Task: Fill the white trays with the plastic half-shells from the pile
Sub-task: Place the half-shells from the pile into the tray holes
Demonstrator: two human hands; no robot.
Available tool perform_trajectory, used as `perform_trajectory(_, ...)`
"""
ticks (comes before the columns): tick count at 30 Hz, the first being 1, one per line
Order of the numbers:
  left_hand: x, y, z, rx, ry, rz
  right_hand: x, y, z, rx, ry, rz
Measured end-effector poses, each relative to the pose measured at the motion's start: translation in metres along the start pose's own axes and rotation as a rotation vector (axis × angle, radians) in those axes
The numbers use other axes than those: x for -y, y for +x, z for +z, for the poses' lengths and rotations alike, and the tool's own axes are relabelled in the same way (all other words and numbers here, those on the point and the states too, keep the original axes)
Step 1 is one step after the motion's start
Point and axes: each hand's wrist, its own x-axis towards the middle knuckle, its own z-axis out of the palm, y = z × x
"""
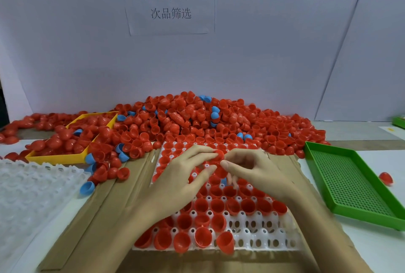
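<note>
A white tray (266,243) lies on cardboard in front of me, most of its cups holding red half-shells; cups at its near right are bare. Behind it spreads the big pile (197,119) of red half-shells with a few blue ones. Both hands meet over the tray's far part. My left hand (182,178) reaches in with index finger and thumb on a red half-shell (219,156). My right hand (260,169) has its fingers curled and pinches the same shell from the other side. A blue half-shell (223,181) shows under my right hand.
A yellow tray (59,159) heaped with red shells sits at the left. A stack of white trays (28,189) lies near left. A green perforated tray (350,185) stands at the right, with one loose red shell (385,178) beyond it. A white wall with a paper sign backs the table.
</note>
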Motion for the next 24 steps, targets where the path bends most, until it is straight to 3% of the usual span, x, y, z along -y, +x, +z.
perform_trajectory(4, -0.007, 0.000, 0.000, -0.131, -0.053, -0.016, 0.000, -0.002, 0.000, 0.082, 0.069, 0.050)
perform_trajectory(8, -0.013, -0.003, -0.001, -0.129, -0.134, -0.075, -0.006, -0.001, -0.005, 0.093, 0.217, 0.080)
perform_trajectory(17, -0.032, -0.019, 0.017, 0.375, -0.029, -0.018, -0.036, -0.001, -0.041, -0.287, 0.425, 0.038)
perform_trajectory(24, -0.036, -0.021, 0.018, 0.422, 0.105, 0.057, -0.039, 0.000, -0.045, -0.379, 0.481, 0.039)
